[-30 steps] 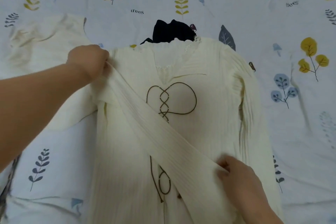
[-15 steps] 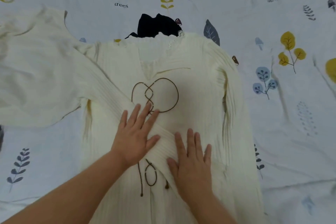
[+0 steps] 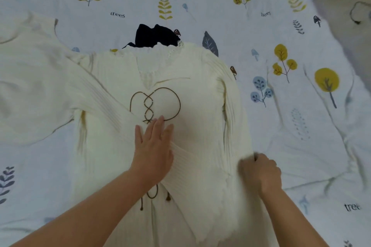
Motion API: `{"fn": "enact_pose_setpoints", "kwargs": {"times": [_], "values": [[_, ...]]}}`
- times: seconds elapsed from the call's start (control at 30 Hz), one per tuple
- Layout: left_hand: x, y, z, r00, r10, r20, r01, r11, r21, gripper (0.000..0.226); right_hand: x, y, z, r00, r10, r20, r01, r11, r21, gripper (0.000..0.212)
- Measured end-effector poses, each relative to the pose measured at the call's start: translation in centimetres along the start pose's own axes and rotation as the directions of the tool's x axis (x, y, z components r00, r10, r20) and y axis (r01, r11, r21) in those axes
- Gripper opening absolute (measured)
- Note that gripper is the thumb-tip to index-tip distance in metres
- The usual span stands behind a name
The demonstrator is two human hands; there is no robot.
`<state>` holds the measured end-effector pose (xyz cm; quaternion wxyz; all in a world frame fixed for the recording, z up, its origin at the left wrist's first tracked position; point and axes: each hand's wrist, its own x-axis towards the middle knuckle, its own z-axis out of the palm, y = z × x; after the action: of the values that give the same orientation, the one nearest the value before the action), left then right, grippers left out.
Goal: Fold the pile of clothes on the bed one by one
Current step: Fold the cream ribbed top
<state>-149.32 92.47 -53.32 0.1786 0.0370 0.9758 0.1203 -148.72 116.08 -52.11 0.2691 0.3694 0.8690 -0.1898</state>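
cream ribbed sweater (image 3: 200,110) lies face-up on the bed (image 3: 301,146), left hand (image 3: 153,150) pressing flat-fingered on the folded-over sleeve, right hand (image 3: 261,172) gripping the right sleeve's cuff edge; risk: pulling that sleeve across could drag the pinned fold askew if pressure lifts.

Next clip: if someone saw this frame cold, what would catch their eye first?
Probably the cream ribbed sweater spread across the middle of the leaf-print bedsheet, with its brown lace-up cord looping over the chest. The left hand lies flat on the sleeve folded across it, while the right hand grips the sweater's right edge. A dark garment peeks out beyond the collar.
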Motion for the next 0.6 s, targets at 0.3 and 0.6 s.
{"fn": "enact_pose_setpoints", "kwargs": {"times": [0.3,0.6], "values": [[-1.4,3.2,-2.7,0.999,0.046,-0.005,-0.041,0.839,-0.543,0.024,-6.3,-3.2,-6.7,0.867,-0.325,-0.378,0.358,0.934,0.018,0.011],[-0.8,-0.1,-7.0,0.835,0.306,0.456,0.536,-0.268,-0.801,0.050,-15.3,-10.9,-2.3,0.666,-0.746,-0.017,0.745,0.666,-0.020,0.011]]}}
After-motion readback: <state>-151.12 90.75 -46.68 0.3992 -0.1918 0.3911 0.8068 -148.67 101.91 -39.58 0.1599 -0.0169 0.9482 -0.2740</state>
